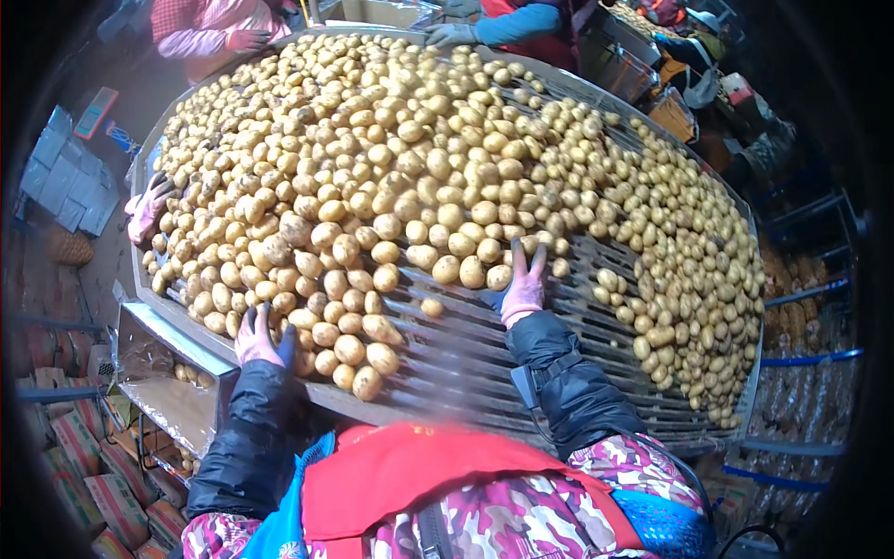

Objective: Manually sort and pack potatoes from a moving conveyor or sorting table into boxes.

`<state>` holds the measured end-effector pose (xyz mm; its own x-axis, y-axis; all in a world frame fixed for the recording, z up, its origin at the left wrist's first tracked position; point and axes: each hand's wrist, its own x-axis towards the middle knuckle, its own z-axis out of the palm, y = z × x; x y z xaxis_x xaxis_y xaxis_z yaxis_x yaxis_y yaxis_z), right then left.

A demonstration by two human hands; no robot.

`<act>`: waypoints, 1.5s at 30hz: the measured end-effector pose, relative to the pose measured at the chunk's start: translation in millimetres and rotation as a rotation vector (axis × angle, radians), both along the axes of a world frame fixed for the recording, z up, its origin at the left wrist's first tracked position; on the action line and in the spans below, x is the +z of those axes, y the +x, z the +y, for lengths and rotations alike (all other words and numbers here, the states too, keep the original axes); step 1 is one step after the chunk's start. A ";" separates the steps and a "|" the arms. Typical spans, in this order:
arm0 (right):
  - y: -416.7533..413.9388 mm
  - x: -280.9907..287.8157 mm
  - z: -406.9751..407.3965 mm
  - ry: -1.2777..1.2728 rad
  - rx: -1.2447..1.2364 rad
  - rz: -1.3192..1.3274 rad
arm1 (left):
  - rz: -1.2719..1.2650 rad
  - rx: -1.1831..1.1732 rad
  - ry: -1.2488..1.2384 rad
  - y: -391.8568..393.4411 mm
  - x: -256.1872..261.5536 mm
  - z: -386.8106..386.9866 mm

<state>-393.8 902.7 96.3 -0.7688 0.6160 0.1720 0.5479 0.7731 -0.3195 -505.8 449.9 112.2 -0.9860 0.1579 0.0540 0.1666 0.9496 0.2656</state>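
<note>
A broad heap of potatoes [433,175] covers much of a slatted sorting table [475,356]. My left hand [264,339], in a pink glove with dark fingertips, rests with spread fingers against potatoes at the table's near left edge. My right hand [524,283], gloved alike, reaches over the bare slats, its fingers apart and touching the near rim of the heap. Neither hand is closed around a potato. One loose potato [431,307] lies on the slats between my hands. Some fingertips are partly hidden among the potatoes.
Co-workers' gloved hands rest at the far edge [450,35] and the left edge [148,206]. An open box lined with clear film [167,377] stands against the near left side. Stacked printed cartons [115,506] lie at lower left, and blue-railed racks [810,360] with bagged goods stand right.
</note>
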 end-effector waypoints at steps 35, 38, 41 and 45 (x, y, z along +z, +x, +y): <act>-78.0 54.6 -43.1 -1.400 0.161 0.117 | -0.004 0.024 0.071 -4.3 -1.5 0.9; -38.9 71.4 -67.3 -2.042 0.453 0.373 | 0.022 0.030 0.061 -5.1 -7.0 0.9; -18.2 94.7 -90.6 -2.110 0.444 0.438 | -0.010 0.030 0.070 -6.6 -12.2 -1.6; -4.5 124.7 -112.2 -2.123 0.478 0.414 | 0.145 -0.037 0.158 -3.3 -7.0 -0.6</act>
